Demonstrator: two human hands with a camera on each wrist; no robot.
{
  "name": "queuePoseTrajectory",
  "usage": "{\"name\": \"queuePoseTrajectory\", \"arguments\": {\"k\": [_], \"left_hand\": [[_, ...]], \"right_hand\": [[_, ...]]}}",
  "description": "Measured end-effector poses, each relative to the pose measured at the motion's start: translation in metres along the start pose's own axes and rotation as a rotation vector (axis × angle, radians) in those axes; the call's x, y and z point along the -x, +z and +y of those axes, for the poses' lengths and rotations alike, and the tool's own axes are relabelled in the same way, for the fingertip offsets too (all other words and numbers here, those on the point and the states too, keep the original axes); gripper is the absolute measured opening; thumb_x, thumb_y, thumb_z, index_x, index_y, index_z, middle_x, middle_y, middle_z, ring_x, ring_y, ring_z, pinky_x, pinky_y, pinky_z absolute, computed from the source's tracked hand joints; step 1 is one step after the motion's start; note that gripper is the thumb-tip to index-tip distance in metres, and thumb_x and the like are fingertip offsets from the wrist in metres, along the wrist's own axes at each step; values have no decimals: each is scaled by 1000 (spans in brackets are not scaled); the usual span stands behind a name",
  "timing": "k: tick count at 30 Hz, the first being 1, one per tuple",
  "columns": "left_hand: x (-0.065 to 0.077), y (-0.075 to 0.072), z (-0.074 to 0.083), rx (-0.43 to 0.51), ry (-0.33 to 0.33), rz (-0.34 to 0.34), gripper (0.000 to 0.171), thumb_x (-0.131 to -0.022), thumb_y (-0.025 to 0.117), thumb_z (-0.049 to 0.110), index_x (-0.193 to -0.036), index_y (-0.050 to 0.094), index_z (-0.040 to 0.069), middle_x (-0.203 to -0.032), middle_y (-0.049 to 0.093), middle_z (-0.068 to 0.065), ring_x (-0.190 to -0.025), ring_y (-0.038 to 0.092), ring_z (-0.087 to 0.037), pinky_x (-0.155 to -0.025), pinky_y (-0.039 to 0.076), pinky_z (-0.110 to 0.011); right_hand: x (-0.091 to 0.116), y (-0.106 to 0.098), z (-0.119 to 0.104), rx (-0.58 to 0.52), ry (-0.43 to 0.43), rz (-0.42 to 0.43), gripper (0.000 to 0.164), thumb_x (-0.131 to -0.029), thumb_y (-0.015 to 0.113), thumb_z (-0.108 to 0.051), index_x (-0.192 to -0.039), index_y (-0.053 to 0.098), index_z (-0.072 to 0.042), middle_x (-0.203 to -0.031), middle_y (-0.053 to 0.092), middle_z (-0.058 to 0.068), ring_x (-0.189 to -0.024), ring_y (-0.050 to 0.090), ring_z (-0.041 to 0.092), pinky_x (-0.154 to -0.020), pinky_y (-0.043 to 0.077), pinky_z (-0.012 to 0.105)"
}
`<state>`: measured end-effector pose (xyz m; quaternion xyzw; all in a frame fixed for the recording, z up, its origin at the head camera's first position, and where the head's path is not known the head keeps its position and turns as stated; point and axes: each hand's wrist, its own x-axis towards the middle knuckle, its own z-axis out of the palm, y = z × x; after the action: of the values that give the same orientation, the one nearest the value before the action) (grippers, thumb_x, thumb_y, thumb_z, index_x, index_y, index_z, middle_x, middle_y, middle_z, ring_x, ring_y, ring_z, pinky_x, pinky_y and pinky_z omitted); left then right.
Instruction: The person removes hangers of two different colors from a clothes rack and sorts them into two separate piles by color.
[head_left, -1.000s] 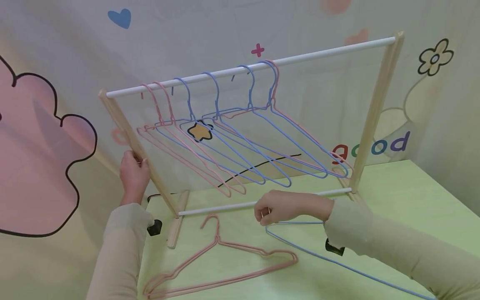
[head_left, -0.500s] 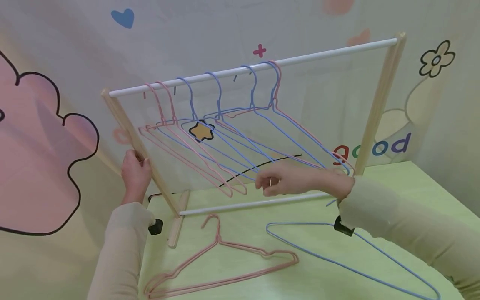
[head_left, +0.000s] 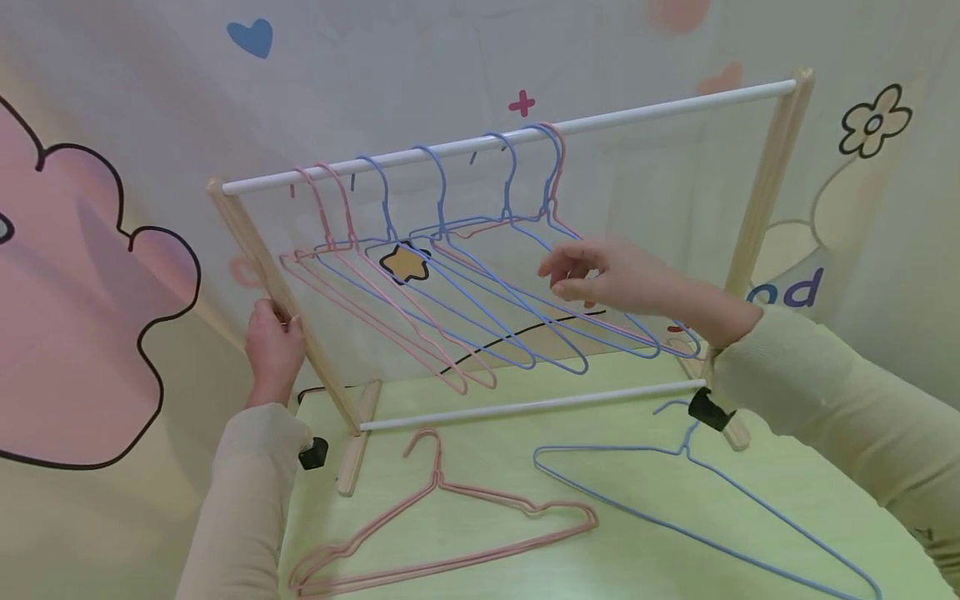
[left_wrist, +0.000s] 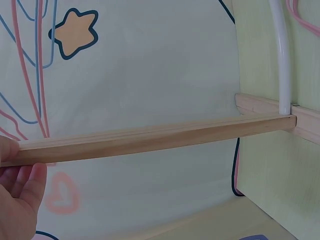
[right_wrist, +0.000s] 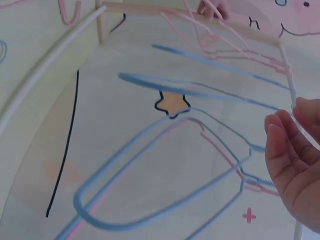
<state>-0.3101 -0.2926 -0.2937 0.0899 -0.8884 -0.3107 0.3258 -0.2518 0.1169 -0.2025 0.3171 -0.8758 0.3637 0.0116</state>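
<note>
My left hand [head_left: 273,346] grips the left wooden post [left_wrist: 150,142] of a small clothes rack, thumb on one side and fingers on the other. My right hand [head_left: 600,271] is raised before the hanging hangers, its fingers loosely bent with nothing between them. Several blue wire hangers [head_left: 443,190] and a few pink ones [head_left: 352,243] hang by their hooks from the white top rail [head_left: 675,104]. In the right wrist view, the right fingers [right_wrist: 277,145] overlap the rail side of the hangers.
Pink hangers [head_left: 437,479] lie stacked on the pale green table, left of a single blue hanger [head_left: 675,527]. A white lower bar [head_left: 525,408] joins the rack's feet. Behind stands a patterned cloth backdrop [head_left: 420,75]; the right post [head_left: 765,192] rises beyond my right arm.
My right hand has risen from low over the table to the height of the hanging hangers, uncovering the blue hanger on the table. My left hand stays on the post.
</note>
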Motion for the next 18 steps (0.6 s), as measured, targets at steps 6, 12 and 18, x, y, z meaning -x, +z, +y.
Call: {"name": "queuePoseTrajectory", "arguments": {"k": [6,12,18], "left_hand": [[1,-1,1,8,-3,1,19,-87,47,9,-97,42,-6,-97,49,-24,-96,51,-38,-83,39,-46],[1,-1,1,6,-6,-2,20,-87,47,9,-99,42,-6,-96,48,-24,-95,49,-38,-84,38,-47],[0,-1,2,16,-7,-3,22,-87,47,9,-102,43,-7,-97,49,-24,-96,50,-38,-84,39,-46]], "right_hand": [[-2,-15,14,-22,59,184,23,-85,53,-5,-107,57,-2,-92,60,12,-75,54,14,-60,49,22],[-4,-24,30,-15,118,262,25,-85,54,-9,-109,57,-3,-96,59,13,-82,54,16,-64,48,19],[-4,-30,45,5,166,277,30,-87,53,-12,-115,52,-3,-108,55,17,-93,52,25,-66,43,13]]}}
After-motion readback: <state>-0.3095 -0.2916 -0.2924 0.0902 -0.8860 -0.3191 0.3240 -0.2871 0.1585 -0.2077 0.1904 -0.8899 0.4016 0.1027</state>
